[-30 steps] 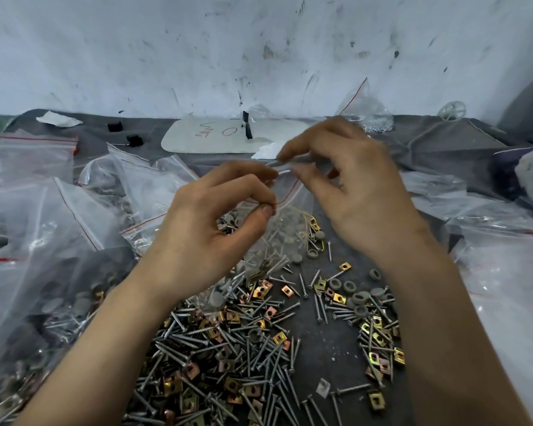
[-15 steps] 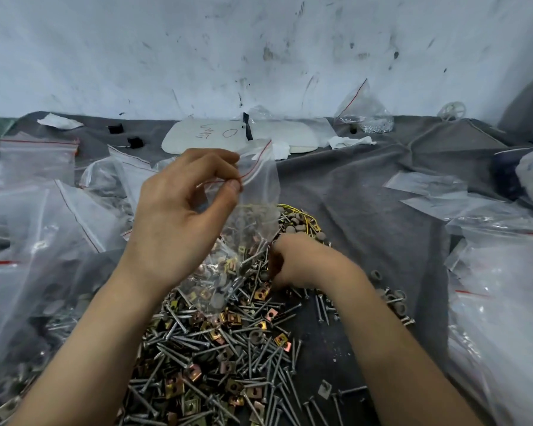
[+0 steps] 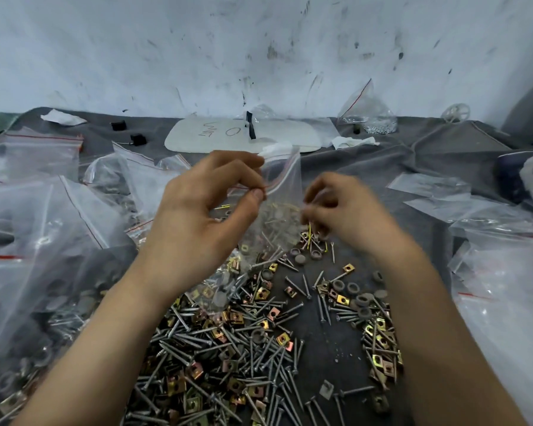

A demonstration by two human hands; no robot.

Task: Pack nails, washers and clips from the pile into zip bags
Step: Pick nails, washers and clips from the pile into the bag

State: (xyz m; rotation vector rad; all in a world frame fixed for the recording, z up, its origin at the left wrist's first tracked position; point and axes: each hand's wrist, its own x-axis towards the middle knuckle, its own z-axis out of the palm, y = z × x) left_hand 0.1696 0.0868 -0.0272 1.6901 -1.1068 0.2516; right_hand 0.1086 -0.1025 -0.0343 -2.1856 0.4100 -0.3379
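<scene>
My left hand pinches the red-striped rim of a small clear zip bag, which hangs above the pile with nails, washers and clips in its lower part. My right hand is blurred beside the bag's right edge, fingers curled; what it holds, if anything, I cannot make out. Beneath both hands, a pile of grey nails, brass-coloured clips and grey washers is spread over the dark cloth. A loose group of washers lies to the right of the pile.
Filled and empty zip bags crowd the left side; more bags lie along the right. A white board with writing rests at the back near the wall, next to a bag of small parts.
My right hand rose from the pile up to the bag's right side. My left hand kept its pinch on the rim and shifted the bag slightly right.
</scene>
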